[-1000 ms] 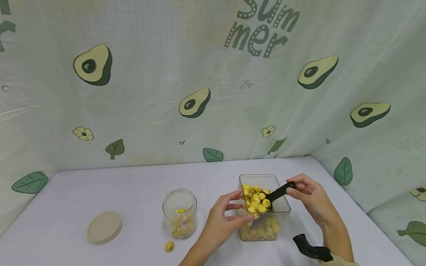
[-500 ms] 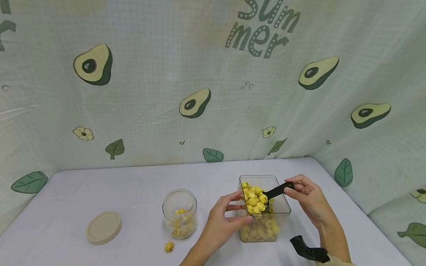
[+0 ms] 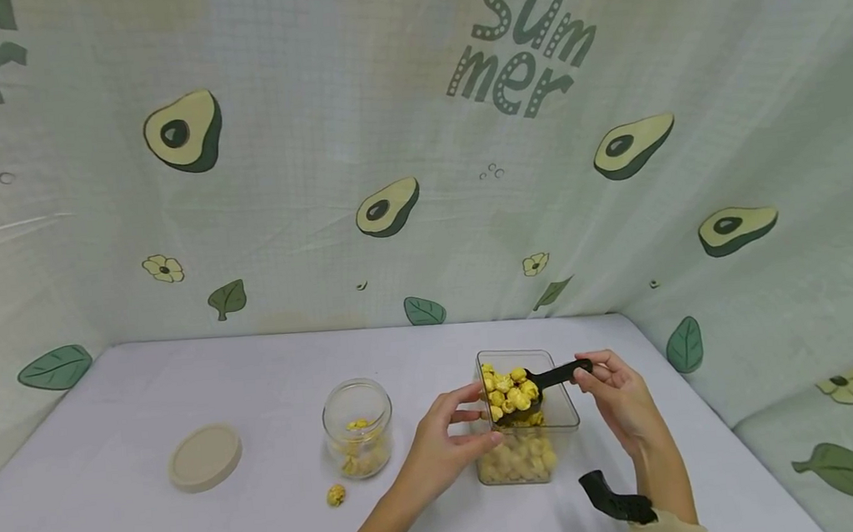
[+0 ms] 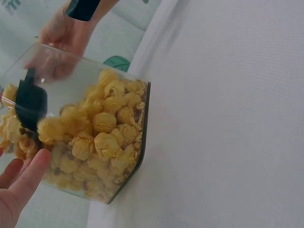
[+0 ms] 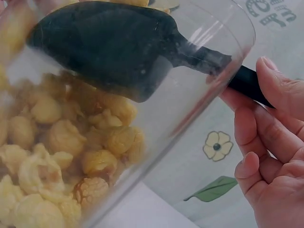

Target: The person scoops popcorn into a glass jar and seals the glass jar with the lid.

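A clear square container [image 3: 562, 406], partly filled with yellow popcorn [image 4: 102, 121], stands on the table. My left hand [image 3: 443, 440] holds its left side, thumb at the front near the rim and fingers along the side. With the right hand [image 3: 620, 393] I pinch the handle of a black scoop [image 5: 104, 45] between thumb and fingers. The scoop's bowl is inside the container, heaped with popcorn in the head view. Through the clear wall in the right wrist view, the bowl's underside shows above the remaining popcorn.
Left of the container stands a round clear jar [image 3: 331, 442] with some popcorn at its bottom. One loose popcorn piece [image 3: 336, 495] lies in front of it. Farther left is a flat round beige lid [image 3: 204, 457]. A printed curtain [image 3: 277, 186] hangs behind the white table [image 3: 270, 378].
The scoop has moved left and levelled within the container, popcorn now heaped on its bowl. The left hand keeps its hold on the container.
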Tool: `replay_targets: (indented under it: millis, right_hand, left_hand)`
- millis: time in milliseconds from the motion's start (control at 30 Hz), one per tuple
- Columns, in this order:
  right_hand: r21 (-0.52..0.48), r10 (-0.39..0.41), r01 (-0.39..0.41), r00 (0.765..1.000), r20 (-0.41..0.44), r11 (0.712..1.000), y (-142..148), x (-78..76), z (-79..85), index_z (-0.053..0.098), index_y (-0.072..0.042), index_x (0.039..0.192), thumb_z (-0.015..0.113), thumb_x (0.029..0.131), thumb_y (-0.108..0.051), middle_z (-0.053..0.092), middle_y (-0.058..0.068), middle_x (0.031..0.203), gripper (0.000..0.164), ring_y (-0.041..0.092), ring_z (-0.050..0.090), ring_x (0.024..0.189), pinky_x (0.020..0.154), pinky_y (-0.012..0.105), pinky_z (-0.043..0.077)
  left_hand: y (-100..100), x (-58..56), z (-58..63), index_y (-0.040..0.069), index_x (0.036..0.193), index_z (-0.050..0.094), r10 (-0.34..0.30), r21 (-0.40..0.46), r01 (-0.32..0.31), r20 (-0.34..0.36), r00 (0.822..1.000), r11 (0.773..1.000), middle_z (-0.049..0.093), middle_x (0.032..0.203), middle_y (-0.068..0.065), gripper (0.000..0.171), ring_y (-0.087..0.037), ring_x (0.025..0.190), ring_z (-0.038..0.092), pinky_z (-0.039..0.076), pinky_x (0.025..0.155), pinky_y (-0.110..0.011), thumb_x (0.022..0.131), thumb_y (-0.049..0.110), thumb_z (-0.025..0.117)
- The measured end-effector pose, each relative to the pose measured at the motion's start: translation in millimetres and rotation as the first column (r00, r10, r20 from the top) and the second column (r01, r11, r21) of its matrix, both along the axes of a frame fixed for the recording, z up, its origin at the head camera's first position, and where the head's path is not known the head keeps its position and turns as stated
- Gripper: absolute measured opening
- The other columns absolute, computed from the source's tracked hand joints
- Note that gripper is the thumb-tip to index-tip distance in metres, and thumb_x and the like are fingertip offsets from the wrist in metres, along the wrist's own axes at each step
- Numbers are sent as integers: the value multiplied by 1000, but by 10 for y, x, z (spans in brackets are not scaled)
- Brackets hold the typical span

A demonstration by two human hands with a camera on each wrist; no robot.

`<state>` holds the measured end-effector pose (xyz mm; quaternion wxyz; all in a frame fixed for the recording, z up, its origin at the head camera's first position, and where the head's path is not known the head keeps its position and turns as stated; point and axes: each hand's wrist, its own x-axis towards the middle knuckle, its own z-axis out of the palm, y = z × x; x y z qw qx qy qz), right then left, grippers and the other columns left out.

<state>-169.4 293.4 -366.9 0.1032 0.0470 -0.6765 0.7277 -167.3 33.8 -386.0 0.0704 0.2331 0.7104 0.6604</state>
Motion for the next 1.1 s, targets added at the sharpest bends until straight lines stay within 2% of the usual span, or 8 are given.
replay_targets:
  millis: [200, 400, 767, 1100]
  right_hand:
    - [-116, 16, -21, 999, -41, 993, 20, -21, -56, 64, -17, 98, 52, 90, 6, 63, -7, 74, 27, 7, 57, 76, 82, 19, 40]
    - [-228, 50, -64, 997, -66, 972, 61, -55, -118, 64, -12, 99, 49, 91, 8, 69, -3, 81, 26, 8, 60, 73, 76, 18, 47]
    - [-335, 88, -117, 991, -101, 935, 104, -61, -189, 64, -9, 100, 46, 93, 7, 70, 0, 79, 25, 9, 63, 73, 72, 18, 50]
    - [-457, 140, -199, 977, -160, 867, 134, -68, -230, 63, -4, 101, 41, 94, 10, 70, 6, 82, 27, 13, 66, 76, 72, 21, 53]
  left_hand:
    - [0, 6, 2, 16, 135, 47, 2, -9, -2, 2, 1000, 1000, 48, 131, -10, 59, -27, 113, 53, 52, 84, -27, 82, 24, 71]
    - [-1, 0, -10, 18, 135, 47, 7, -12, -7, -6, 1000, 1000, 48, 131, -9, 59, -26, 112, 54, 52, 85, -28, 82, 24, 71]
    - [2, -2, -20, 17, 135, 47, 2, 4, -2, -7, 1000, 1000, 48, 131, -9, 58, -27, 112, 54, 52, 84, -27, 82, 23, 71]
    - [6, -9, -32, 17, 135, 47, 1, 2, -1, 0, 1000, 1000, 47, 132, -8, 59, -27, 113, 54, 52, 85, -27, 82, 23, 71]
